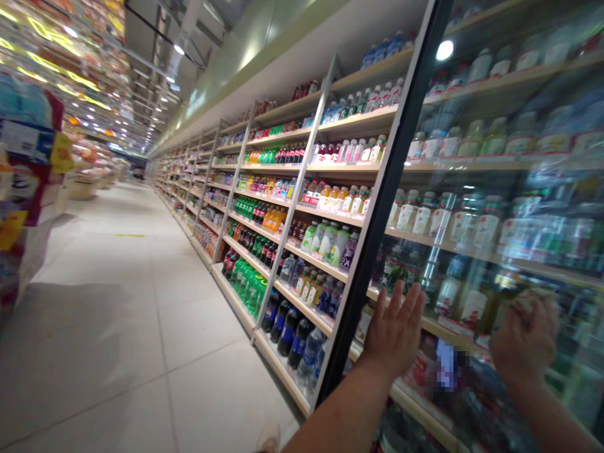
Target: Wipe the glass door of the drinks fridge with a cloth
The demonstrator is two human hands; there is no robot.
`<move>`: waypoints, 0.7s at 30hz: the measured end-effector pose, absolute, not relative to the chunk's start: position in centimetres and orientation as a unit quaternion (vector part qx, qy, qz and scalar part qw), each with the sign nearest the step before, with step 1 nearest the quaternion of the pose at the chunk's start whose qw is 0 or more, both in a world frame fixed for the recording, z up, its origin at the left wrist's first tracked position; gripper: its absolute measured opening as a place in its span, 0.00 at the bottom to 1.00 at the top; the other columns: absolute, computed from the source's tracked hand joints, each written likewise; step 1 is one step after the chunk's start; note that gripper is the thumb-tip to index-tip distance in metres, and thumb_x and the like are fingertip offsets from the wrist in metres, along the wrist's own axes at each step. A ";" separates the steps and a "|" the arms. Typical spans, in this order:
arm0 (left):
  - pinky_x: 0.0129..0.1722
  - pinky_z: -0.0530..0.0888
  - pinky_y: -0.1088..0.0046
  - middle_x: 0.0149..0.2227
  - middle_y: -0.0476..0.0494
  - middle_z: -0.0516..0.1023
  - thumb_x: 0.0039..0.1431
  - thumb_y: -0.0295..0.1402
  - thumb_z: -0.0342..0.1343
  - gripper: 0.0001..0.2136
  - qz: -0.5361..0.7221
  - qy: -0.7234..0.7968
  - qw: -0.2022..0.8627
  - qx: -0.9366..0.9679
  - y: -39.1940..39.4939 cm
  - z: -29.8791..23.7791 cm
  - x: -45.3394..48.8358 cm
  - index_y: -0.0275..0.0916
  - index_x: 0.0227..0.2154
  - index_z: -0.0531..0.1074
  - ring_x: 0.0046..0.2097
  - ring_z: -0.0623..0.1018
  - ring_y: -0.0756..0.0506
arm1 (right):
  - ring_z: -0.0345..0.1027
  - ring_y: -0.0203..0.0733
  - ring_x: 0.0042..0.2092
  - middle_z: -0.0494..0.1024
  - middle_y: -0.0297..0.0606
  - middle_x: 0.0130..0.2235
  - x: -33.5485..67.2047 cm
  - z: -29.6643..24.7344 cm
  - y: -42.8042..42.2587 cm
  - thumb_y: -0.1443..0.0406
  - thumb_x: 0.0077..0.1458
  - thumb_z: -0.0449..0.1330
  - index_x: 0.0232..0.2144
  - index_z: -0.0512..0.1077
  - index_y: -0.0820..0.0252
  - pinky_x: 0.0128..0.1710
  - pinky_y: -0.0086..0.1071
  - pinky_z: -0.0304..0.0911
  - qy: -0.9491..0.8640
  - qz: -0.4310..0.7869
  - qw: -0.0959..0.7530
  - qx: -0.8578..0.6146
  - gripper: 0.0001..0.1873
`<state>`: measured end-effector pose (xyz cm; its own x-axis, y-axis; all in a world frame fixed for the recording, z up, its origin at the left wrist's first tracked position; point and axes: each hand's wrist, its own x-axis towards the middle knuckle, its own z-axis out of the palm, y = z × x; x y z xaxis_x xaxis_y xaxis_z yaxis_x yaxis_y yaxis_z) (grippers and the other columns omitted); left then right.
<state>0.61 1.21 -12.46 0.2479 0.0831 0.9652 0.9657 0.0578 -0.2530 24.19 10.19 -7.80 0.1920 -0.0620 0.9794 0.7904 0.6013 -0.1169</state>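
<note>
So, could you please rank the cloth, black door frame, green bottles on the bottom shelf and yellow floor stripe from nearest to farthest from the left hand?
From the left hand:
1. Black door frame, to its left
2. Cloth, to its right, in the right hand
3. Green bottles, low on the left
4. Yellow floor stripe, left, far off

Two hands (395, 330) — one cloth (535, 302), one black frame (390, 189) — one yellow floor strip (129, 235).

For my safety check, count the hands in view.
2: the left hand, fingers spread at the glass, and the right hand farther right, holding a crumpled cloth.
</note>
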 end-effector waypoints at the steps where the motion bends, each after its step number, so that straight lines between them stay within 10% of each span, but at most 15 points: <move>1: 0.70 0.43 0.49 0.73 0.44 0.48 0.68 0.37 0.46 0.26 -0.395 -0.470 0.557 -0.560 1.2 -12.5 0.6 0.38 0.67 0.58 0.71 0.54 0.35 | 0.51 0.67 0.68 0.61 0.56 0.66 22.4 -8.2 9.3 0.58 0.66 0.49 0.65 0.61 0.66 0.66 0.66 0.49 -0.563 -0.302 0.696 -0.328 0.29; 14: 0.68 0.53 0.50 0.73 0.45 0.46 0.70 0.42 0.43 0.27 -0.374 -0.485 0.553 -0.565 1.3 -12.2 0.5 0.38 0.68 0.55 0.72 0.51 0.35 | 0.46 0.48 0.71 0.68 0.42 0.64 20.1 -20.6 7.1 0.73 0.64 0.52 0.69 0.53 0.53 0.71 0.48 0.45 -0.799 -0.402 0.420 -0.154 0.34; 21: 0.67 0.54 0.51 0.73 0.45 0.47 0.69 0.41 0.45 0.28 -0.372 -0.486 0.553 -0.566 1.7 -12.5 0.4 0.38 0.68 0.54 0.71 0.52 0.35 | 0.51 0.54 0.70 0.64 0.43 0.66 21.0 -13.9 7.6 0.69 0.65 0.52 0.68 0.54 0.49 0.67 0.54 0.53 -0.759 -0.359 0.505 -0.198 0.32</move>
